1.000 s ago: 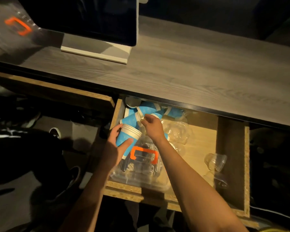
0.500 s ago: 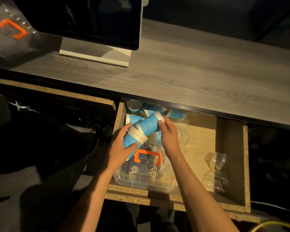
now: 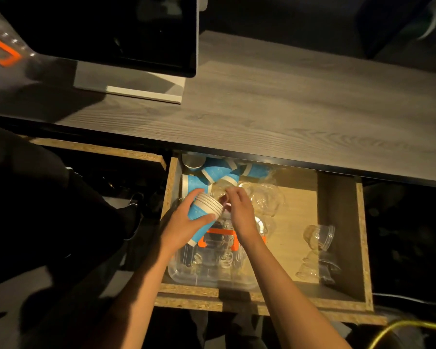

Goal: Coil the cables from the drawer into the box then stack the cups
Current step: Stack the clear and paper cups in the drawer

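My left hand grips a nested stack of blue paper cups over the left part of the open drawer, rims pointing up and right. My right hand hovers just right of the stack's rims, fingers curled near the loose blue cups at the drawer's back left; whether it holds one is unclear. Below the hands lies a clear plastic box with an orange latch, dark cables inside. Clear plastic cups lie mid-drawer, and more clear cups at the right.
A grey wooden desk overhangs the drawer's back. A monitor on a white base stands at the back left. A second clear box with an orange latch sits far left on the desk. A yellow cable runs at bottom right.
The blue cup that my right hand was sliding onto the stack is now nested in it. My right hand has left the stack and moved toward the loose cups at the back.
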The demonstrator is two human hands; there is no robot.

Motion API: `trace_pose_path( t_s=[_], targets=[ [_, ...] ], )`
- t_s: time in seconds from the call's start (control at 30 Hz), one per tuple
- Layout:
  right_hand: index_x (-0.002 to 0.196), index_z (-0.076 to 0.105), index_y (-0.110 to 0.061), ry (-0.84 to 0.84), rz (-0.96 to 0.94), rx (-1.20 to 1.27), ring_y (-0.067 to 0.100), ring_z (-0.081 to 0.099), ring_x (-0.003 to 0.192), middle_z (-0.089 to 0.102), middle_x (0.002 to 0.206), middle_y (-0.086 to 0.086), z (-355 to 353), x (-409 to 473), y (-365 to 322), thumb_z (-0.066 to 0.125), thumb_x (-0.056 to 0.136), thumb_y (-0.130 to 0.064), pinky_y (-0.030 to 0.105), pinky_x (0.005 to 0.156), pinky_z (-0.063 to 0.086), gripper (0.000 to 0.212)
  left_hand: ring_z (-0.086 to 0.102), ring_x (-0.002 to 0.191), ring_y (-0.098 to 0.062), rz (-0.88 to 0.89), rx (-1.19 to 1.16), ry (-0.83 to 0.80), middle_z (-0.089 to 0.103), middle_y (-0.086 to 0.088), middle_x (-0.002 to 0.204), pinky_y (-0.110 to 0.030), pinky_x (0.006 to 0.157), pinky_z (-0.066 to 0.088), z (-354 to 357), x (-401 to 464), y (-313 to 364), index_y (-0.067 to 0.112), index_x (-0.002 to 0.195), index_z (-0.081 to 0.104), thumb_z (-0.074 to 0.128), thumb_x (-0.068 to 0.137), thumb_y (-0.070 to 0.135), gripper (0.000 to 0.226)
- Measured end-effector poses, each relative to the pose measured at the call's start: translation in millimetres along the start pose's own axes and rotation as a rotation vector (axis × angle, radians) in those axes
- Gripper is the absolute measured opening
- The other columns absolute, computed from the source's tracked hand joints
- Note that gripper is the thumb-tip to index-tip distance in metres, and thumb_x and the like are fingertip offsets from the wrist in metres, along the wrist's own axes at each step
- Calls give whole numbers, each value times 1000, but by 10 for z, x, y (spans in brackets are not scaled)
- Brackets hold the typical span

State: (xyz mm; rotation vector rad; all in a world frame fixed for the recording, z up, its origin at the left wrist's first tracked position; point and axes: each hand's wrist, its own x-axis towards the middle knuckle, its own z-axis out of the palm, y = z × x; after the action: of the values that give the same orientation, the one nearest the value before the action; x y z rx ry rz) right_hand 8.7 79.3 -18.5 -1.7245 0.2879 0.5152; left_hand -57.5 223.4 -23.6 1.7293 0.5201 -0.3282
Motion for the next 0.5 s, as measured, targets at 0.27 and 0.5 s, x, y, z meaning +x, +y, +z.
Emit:
trace_pose_path(
  t_s=[0.27, 0.5],
  targets=[
    [137, 49, -7, 195, -21, -377, 28, 48, 129, 52, 137, 13, 130, 875, 162, 76, 83, -33, 41, 107, 42, 66, 64, 105, -17, -52, -164, 198, 59, -2, 128, -25, 74, 54, -52, 391, -15, 37, 131, 51, 80, 80, 14, 63],
    [108, 60, -10, 184, 32, -316, 26, 58, 104, 60, 109, 6, 290, 1134, 297, 80, 76, -38, 45, 90, 53, 46, 65, 106, -16, -42, -150, 161, 61, -1, 128, -20, 75, 54, -96, 466, -128, 41, 134, 47, 77, 84, 15, 64]
  ],
)
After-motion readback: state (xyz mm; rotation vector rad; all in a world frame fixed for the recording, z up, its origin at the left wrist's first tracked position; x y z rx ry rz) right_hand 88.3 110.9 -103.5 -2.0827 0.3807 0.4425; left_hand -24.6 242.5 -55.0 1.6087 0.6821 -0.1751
